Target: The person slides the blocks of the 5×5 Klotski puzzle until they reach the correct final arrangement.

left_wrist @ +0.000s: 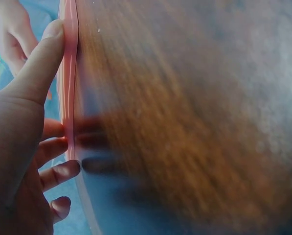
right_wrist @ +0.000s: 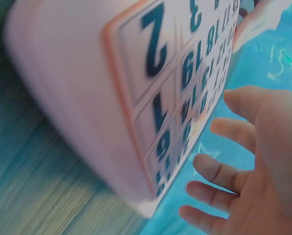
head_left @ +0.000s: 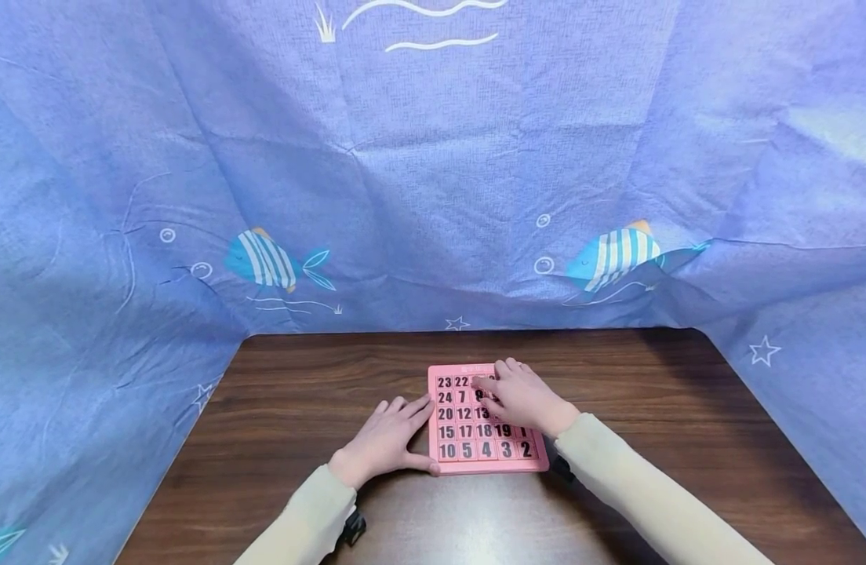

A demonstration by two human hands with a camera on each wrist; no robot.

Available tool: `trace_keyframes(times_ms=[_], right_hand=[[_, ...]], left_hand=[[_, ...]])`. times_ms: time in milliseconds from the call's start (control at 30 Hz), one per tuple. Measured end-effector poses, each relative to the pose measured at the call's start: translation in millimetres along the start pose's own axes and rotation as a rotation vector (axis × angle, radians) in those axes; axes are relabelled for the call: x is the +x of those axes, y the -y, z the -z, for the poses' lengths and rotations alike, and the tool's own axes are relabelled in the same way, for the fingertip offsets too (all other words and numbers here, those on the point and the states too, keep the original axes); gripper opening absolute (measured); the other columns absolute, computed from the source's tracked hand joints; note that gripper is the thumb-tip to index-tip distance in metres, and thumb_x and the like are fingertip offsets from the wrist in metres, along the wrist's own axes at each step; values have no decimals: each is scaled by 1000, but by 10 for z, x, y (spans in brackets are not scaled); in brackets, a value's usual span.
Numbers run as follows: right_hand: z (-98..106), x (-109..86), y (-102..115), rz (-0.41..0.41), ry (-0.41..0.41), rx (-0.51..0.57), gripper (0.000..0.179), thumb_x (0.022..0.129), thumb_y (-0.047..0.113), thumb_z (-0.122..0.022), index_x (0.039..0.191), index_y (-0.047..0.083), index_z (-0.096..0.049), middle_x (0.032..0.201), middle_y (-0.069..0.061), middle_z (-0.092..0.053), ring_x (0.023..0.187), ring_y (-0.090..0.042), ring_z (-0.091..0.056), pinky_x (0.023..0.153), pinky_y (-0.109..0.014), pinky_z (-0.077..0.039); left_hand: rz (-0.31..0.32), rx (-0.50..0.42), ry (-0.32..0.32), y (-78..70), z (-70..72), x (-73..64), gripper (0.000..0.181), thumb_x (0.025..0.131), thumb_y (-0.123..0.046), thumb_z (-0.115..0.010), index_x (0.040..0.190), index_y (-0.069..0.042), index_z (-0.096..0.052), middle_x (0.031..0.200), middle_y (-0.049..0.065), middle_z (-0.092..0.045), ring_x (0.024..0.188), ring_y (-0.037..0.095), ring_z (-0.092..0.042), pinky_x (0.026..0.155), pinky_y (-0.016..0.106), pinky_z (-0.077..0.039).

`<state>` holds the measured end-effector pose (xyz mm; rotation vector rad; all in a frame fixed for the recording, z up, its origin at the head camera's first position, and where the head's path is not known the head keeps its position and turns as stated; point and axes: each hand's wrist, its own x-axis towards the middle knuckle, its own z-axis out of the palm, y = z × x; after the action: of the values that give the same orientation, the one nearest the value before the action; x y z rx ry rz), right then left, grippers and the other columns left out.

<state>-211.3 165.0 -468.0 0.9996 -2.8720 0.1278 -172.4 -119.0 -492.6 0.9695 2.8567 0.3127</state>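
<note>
A pink number sliding puzzle (head_left: 485, 468) lies flat on the brown table, its square tiles bearing black numerals. My left hand (head_left: 385, 441) rests at its left side, thumb near the lower left corner and fingertips along the edge. In the left wrist view, that thumb (left_wrist: 44, 58) lies against the pink rim, with the fingers spread below it. Over the upper right tiles is my right hand (head_left: 528, 400), its index finger reaching the top row and covering some numbers. The right wrist view has its fingers (right_wrist: 216, 169) apart and slightly bent, gripping nothing; exact contact is unclear.
The dark wood-grain table (head_left: 320, 377) extends around the puzzle. A blue cloth (head_left: 433, 196) printed with striped fish hangs behind it and along both sides. Black bands (head_left: 353, 527) show at the wrists.
</note>
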Motion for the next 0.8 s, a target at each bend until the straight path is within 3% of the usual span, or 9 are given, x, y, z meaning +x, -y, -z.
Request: trace_keyframes(times_ms=[233,500,800], right_hand=[[-74,76,110,17,36,11,42,101,31,-65,140,15,-69,97,-12,-55,88,-27,-45,82,-48,-43],[-90,-3,40,11,19,-40,41,101,32,-64,140,19,-70,89,-7,-50,87,-26,-44,85,-48,-43],[-46,-94,-15,-13,-9,-45,37,100,27,-67,136,18,-72,90,-9,-49,86,-27,-43,77,-46,-42]], left_hand=[[-11,-1,-8,-13,-20,-6,108,79,-78,-70,160,-12,-44,165,4,-42,129,25,-49,104,49,-40],[0,12,1,4,-30,-1,110,78,-80,-69,161,-15,-42,166,2,-40,128,24,-48,103,47,-40],[4,8,-10,26,-39,-9,111,77,-80,-70,161,-15,-42,166,2,-40,128,23,-48,103,46,-40]])
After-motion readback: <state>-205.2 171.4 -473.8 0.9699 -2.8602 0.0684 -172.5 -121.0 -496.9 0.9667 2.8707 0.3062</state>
